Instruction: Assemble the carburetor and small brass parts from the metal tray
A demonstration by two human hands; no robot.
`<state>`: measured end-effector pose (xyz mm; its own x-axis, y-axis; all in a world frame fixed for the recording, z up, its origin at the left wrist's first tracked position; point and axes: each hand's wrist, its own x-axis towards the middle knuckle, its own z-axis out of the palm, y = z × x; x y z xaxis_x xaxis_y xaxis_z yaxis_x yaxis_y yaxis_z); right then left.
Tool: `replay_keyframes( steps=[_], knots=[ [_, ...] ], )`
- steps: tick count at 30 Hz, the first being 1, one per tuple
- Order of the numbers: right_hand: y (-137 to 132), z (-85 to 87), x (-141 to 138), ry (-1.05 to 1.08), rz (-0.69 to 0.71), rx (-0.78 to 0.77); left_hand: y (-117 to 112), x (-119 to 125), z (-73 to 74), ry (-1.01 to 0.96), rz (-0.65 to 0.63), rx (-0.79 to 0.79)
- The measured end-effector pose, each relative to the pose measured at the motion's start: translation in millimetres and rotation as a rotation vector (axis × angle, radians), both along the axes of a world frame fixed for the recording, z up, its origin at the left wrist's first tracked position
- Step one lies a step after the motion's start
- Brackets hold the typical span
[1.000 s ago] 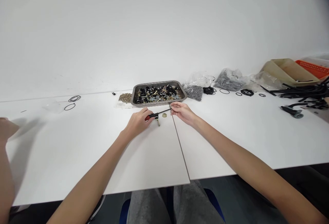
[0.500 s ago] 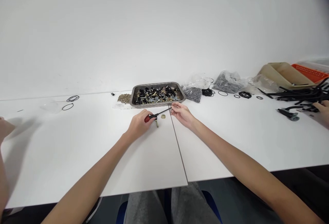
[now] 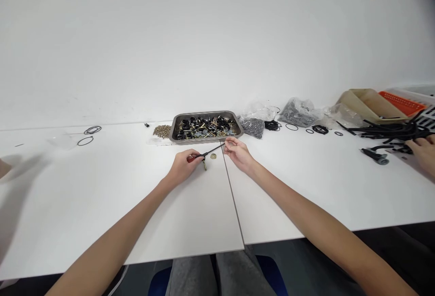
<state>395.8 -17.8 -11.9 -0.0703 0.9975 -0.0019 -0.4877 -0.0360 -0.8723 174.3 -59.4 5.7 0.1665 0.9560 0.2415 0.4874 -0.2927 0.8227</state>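
My left hand is closed around the red and black handle of a screwdriver, whose dark shaft points right and slightly away from me. At the shaft's tip, the fingers of my right hand are pinched together; whether a small part sits between them is too small to tell. A brass-coloured pin-like piece sticks out below my left fingers, its upper end hidden. Between the hands, a flat round yellowish disc lies on the white table.
Behind my hands stands a metal tray of mixed small parts. A heap of brass pieces lies left of it, bags of grey parts right. Farther right are black tubes, bins and another person's hand.
The whole view has shifted slightly. My hands keep the same hold, with the screwdriver still between them. At the far right, the other person's hand reaches further into view by the tubes.
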Motion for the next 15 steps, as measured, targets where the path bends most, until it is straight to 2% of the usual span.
replay_keyframes(
  steps=[6, 15],
  knots=[
    [-0.4, 0.2, -0.2, -0.001, 0.008, 0.013, 1.3, -1.8, 5.3, -0.116, -0.009, -0.162],
    [-2.1, 0.7, -2.3, 0.022, 0.015, 0.032, 5.1, -6.1, 3.7, -0.223, -0.024, -0.274]
  ],
)
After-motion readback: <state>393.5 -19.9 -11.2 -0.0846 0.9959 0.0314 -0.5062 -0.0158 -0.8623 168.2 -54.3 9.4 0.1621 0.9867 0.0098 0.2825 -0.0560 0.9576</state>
